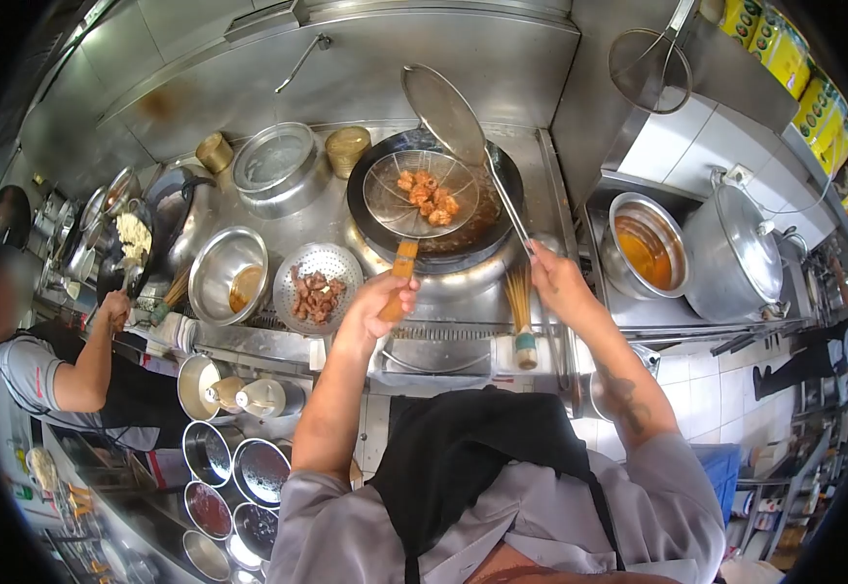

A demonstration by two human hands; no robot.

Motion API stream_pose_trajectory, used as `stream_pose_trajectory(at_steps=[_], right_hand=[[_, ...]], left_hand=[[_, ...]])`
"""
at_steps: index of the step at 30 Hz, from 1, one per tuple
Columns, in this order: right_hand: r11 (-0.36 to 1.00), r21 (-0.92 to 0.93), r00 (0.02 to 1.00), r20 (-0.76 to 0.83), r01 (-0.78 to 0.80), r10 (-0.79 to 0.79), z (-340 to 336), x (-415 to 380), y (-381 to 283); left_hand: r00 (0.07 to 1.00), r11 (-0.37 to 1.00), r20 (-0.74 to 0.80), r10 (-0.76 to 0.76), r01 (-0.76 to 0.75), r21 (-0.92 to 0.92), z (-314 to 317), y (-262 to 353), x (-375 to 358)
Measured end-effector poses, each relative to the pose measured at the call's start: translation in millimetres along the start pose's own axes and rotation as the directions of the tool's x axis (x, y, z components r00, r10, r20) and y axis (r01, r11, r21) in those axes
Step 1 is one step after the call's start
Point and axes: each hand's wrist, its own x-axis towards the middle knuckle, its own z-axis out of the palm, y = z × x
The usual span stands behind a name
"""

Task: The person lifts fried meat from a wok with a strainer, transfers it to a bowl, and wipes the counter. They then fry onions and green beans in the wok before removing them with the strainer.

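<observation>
My left hand is wrapped round the wooden handle of a wide wire strainer, which lies over a black wok. Several browned, fried pieces rest in the strainer's mesh. With my right hand I grip the long metal handle of a round, fine skimmer. Its disc is tilted up above the wok's back right side. Dark liquid shows in the wok under the strainer. Left of the wok, a perforated bowl holds chunks of brown meat.
A bamboo brush stands at the stove's front edge. Steel bowls and a covered pot are to the left. At right are a bowl of orange liquid and a large pot. A co-worker handles a pan at far left.
</observation>
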Motion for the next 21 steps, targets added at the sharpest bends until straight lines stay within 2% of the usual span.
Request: stream_pose_trajectory(at_steps=[4, 6, 10, 12, 13, 14, 17, 18, 21], right_hand=[[0.999, -0.022, 0.999, -0.022, -0.046, 0.046, 4, 5, 0], [0.979, -0.201, 0.991, 0.123, -0.016, 0.042, 4, 10, 5], [0.985, -0.16, 0.994, 0.077, -0.068, 0.081, 6, 13, -3], [0.993, -0.019, 0.993, -0.02, -0.118, 0.117, 9, 14, 18], [0.998, -0.05, 0.998, -0.05, -0.026, 0.024, 9, 16, 29], [0.969, 0.171, 0.983, -0.002, -0.178, 0.181, 9, 17, 32], [0.807, 0.392, 0.895, 0.124, -0.441, 0.429, -7, 20, -3], [0.776, 0.448, 0.893, 0.148, -0.444, 0.426, -8, 18, 0], [0.777, 0.443, 0.895, 0.2, -0.446, 0.399, -5, 13, 8]], left_hand=[[0.998, 0.996, -0.041, 0.042, -0.038, 0.081, 5, -7, -8], [1.0, 1.0, -0.002, 0.027, -0.027, -0.002, 6, -9, -9], [0.998, 0.998, 0.029, 0.047, -0.046, -0.041, -1, -18, -9], [0.999, 0.996, -0.005, 0.054, -0.054, -0.07, -2, -22, -16], [0.998, 0.995, -0.014, 0.064, -0.065, -0.076, -4, -23, -22], [0.996, 0.992, -0.015, 0.084, -0.085, -0.098, -6, -23, -29], [0.987, 0.978, -0.042, 0.155, -0.159, -0.133, -6, -16, -59], [0.981, 0.971, -0.055, 0.186, -0.192, -0.14, -5, -14, -73], [0.945, 0.952, -0.139, 0.297, -0.304, -0.037, -8, 0, -110]])
